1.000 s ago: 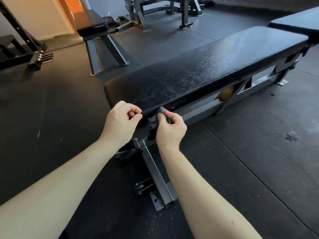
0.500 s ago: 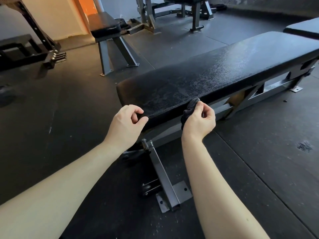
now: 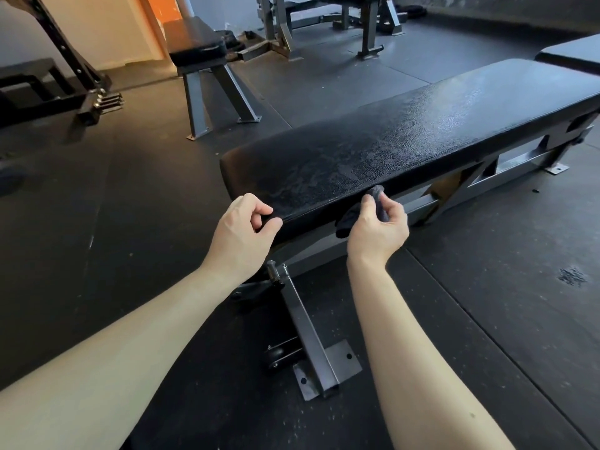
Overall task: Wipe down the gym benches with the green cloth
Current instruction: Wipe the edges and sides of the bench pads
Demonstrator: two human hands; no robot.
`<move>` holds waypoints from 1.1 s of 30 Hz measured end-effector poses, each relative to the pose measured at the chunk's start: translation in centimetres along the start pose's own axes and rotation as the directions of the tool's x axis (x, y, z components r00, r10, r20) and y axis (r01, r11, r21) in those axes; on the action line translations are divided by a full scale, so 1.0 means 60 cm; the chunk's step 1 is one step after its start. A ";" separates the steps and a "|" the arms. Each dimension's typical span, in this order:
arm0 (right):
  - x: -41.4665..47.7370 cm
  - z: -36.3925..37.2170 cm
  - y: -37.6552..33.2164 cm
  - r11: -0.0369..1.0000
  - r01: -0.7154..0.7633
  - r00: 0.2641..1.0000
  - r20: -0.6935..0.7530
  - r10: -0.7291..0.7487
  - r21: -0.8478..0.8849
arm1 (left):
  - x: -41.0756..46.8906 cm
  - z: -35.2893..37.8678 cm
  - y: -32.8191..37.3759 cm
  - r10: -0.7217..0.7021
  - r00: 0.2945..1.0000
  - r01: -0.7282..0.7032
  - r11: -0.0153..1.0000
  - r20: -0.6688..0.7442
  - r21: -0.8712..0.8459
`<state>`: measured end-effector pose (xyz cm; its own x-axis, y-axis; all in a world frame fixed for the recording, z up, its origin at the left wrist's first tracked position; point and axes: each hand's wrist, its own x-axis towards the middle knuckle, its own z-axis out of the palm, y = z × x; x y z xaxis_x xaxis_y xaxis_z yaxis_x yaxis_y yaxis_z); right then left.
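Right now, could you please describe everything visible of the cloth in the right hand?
The cloth looks dark grey here, not clearly green: soft fabric bunched into a small wad. The right hand pinches it, one end poking up above the hand, the rest hanging at its left side. It meets the near side edge of the bench pad.

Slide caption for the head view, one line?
Right hand pinches a dark bunched cloth at the near edge of the black textured bench pad; left hand curled at its corner.

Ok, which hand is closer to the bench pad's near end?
Left. The left hand is at the near corner of the bench pad; the right hand, holding the cloth, is farther along its edge.
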<state>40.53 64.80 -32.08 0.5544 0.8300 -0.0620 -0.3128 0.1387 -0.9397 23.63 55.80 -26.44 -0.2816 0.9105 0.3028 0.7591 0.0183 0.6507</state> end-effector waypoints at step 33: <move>-0.105 0.006 0.040 0.986 -0.162 0.973 0.173 0.152 0.044 | -0.001 0.007 -0.003 0.000 1.000 0.001 1.000 -0.007 0.019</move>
<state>35.98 60.09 -33.81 0.3583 0.9222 -0.1454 -0.4322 0.0258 -0.9014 23.75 55.93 -26.87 -0.2862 0.9075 0.3076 0.7699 0.0266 0.6376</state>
